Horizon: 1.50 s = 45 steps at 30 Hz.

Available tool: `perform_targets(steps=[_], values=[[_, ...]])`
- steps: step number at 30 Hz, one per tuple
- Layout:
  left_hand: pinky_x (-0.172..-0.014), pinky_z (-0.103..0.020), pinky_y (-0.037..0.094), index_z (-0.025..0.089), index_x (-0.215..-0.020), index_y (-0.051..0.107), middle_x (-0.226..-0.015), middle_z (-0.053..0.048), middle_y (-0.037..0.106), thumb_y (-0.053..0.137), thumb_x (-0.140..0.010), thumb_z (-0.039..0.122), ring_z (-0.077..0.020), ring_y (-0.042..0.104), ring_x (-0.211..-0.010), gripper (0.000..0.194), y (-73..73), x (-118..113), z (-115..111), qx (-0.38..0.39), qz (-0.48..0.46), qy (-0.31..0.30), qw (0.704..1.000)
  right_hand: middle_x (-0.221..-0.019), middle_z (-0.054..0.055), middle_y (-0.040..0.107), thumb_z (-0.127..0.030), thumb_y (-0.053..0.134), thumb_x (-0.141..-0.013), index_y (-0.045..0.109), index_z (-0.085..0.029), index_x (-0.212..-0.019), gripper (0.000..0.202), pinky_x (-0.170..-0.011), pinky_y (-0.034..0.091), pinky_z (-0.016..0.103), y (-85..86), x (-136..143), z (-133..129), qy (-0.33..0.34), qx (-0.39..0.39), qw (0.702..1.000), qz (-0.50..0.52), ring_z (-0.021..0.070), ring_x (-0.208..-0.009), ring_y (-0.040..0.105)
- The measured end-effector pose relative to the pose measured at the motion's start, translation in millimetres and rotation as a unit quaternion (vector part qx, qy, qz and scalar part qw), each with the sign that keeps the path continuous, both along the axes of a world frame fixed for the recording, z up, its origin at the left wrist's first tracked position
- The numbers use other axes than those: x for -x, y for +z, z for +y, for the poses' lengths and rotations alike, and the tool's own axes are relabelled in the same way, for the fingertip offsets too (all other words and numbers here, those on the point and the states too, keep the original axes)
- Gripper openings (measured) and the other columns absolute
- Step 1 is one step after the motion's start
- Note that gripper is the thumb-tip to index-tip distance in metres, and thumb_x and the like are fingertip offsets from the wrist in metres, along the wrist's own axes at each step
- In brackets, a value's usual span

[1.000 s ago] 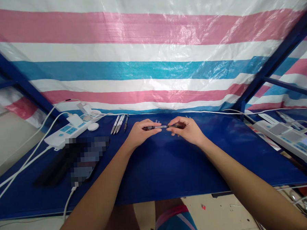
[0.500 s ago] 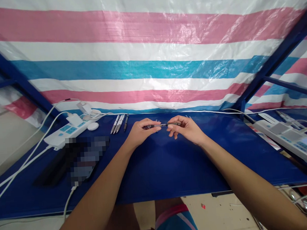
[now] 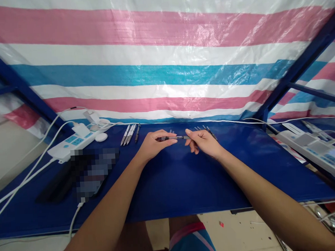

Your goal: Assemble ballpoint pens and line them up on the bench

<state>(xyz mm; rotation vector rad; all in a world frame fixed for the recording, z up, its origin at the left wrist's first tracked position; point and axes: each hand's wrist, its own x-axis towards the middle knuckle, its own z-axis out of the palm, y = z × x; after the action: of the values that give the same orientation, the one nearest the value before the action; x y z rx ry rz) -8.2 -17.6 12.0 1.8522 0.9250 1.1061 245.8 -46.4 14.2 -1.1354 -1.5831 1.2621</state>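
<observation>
A dark pen (image 3: 180,137) with a lighter middle section is held level above the blue tabletop (image 3: 187,177). My left hand (image 3: 156,144) is closed around its left part, thumb and fingers pressed together. The thumb and forefinger of my right hand (image 3: 204,143) pinch its right end, while the other fingers curl below. Most of both ends is hidden by the fingers. Several thin pen parts (image 3: 211,132) lie just behind my right hand, partly covered. Small clear pieces (image 3: 171,131) show behind the pen. To the left of my left hand lie white pens (image 3: 128,135) and one dark pen (image 3: 137,133).
At the left are a white power strip (image 3: 73,141) with cables, a round white object (image 3: 101,137) and a blurred phone-like device (image 3: 97,174). Another power strip (image 3: 317,153) is at the right. A striped sheet (image 3: 164,73) hangs behind, between blue frame bars (image 3: 288,74).
My right hand's grip has shifted, with its thumb now raised on the pen's right end. Less of the pen shows beyond the right fingers, and more thin parts are visible behind that hand.
</observation>
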Motion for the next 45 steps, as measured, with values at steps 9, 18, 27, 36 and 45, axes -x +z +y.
perform_targets(steps=[9, 18, 27, 36, 45], values=[[-0.072, -0.032, 0.051, 0.027, -0.103, 0.089, -0.097, -0.005, 0.080, 0.090, -0.082, 0.049, -0.0187, 0.066, -0.079, 0.030, -0.5, -5, -4, 0.018, -0.007, -0.001, 1.000, -0.049, -0.003, 0.054, -0.084, 0.050, -0.099, 0.080, -0.021, -0.092, 0.070, -0.046, 0.039, 0.028, 6.9, -3, -3, 0.018, 0.007, 1.000, -0.008, 0.0129, -0.041, 0.046], [-0.085, -0.036, 0.057, 0.027, -0.105, 0.089, -0.105, -0.007, 0.082, 0.090, -0.082, 0.049, -0.0233, 0.074, -0.093, 0.032, -4.6, -2, 0, 0.022, -0.030, 0.013, 0.999, -0.063, -0.009, 0.046, -0.059, 0.083, -0.088, 0.059, -0.028, -0.105, 0.043, -0.048, 0.023, 0.026, 11.5, 1, -8, 0.048, 0.043, 0.990, 0.123, 0.0103, -0.049, 0.032], [-0.075, -0.033, 0.050, 0.028, -0.103, 0.089, -0.101, -0.005, 0.079, 0.093, -0.079, 0.047, -0.0178, 0.064, -0.080, 0.031, -2.9, -2, 1, 0.011, -0.019, 0.008, 1.000, -0.058, 0.001, 0.063, -0.079, 0.066, -0.093, 0.071, -0.020, -0.077, 0.061, -0.047, 0.035, 0.027, 1.5, 1, -1, -0.013, 0.015, 0.999, 0.039, 0.0122, -0.047, 0.049], [-0.067, -0.031, 0.048, 0.027, -0.102, 0.089, -0.099, -0.006, 0.081, 0.092, -0.080, 0.047, -0.0164, 0.064, -0.074, 0.030, -3.8, -2, 0, 0.013, -0.019, -0.001, 1.000, -0.043, -0.003, 0.046, -0.084, 0.057, -0.096, 0.083, -0.020, -0.078, 0.071, -0.049, 0.033, 0.028, 2.4, -4, -1, -0.019, 0.004, 0.999, -0.038, 0.0106, -0.042, 0.041], [-0.086, -0.037, 0.058, 0.023, -0.100, 0.088, -0.098, -0.008, 0.082, 0.091, -0.082, 0.048, -0.0241, 0.075, -0.090, 0.031, -0.3, -3, -1, 0.033, -0.045, 0.009, 0.998, -0.062, 0.006, 0.068, -0.086, 0.043, -0.099, 0.079, -0.015, -0.113, 0.081, -0.041, 0.037, 0.025, 3.5, -5, 2, 0.024, 0.120, 0.989, 0.086, 0.0130, -0.045, 0.052]])
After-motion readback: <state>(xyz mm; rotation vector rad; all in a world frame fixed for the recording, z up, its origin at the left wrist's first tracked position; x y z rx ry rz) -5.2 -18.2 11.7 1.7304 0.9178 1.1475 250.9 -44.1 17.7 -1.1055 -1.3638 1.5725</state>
